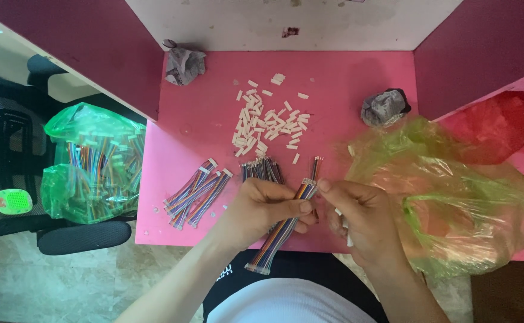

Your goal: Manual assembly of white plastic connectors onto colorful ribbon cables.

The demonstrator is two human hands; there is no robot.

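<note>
My left hand point(262, 212) grips a flat bundle of multicoloured ribbon wires point(277, 236) near its upper end. My right hand point(360, 218) pinches the top of the same bundle by its white connector end point(308, 187) and also holds a small white piece against the palm. The bundle hangs down over the front edge of the pink table point(202, 90). Behind my hands lie more wire bundles point(199, 192) and another dark cluster of wires point(262, 169). A scatter of small white plastic connectors point(268, 122) lies in the middle of the table.
A green plastic bag full of coloured wires point(91, 164) rests on a black chair at left. A limp yellow-green bag point(453, 197) covers the table's right side. Two crumpled paper balls point(184, 64) point(384, 107) sit at the back. Maroon partition walls flank the table.
</note>
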